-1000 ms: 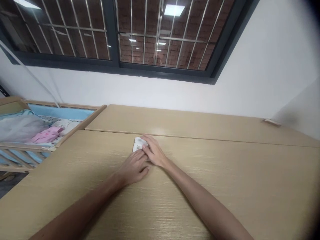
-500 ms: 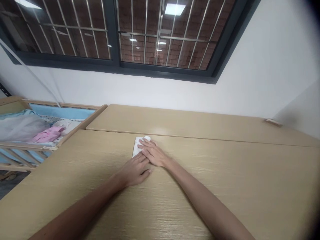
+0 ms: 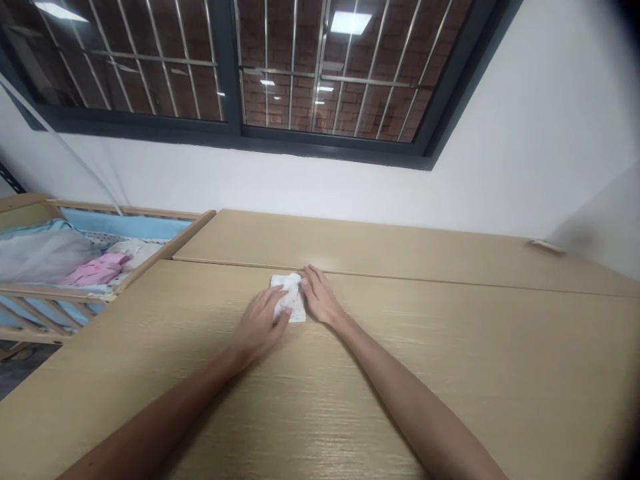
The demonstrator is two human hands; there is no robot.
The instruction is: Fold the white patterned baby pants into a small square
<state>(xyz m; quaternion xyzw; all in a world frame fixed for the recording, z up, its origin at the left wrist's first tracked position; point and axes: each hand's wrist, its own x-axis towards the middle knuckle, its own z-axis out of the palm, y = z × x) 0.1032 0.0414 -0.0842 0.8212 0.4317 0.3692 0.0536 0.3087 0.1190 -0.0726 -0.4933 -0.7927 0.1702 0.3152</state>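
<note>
A small white cloth or tissue (image 3: 295, 300) lies flat on the light wooden surface (image 3: 430, 373), just short of the seam with the raised back strip. My left hand (image 3: 261, 320) rests over its left edge, fingers and thumb spread apart on it. At the cloth's right edge is my right hand (image 3: 321, 297), its fingers stretched out toward the seam and its thumb by the cloth's upper corner. Whether either hand pinches the cloth cannot be seen.
A wooden crib (image 3: 165, 248) with blue lining, pink cloth (image 3: 100, 268) and white bedding stands at the left. Behind the surface are a white wall (image 3: 475, 193) and a dark-framed barred window (image 3: 330, 148). A small flat object (image 3: 547, 246) lies at the back right.
My hands have moved apart, the left slightly left and up, the right slightly right. More of the cloth now shows between them.
</note>
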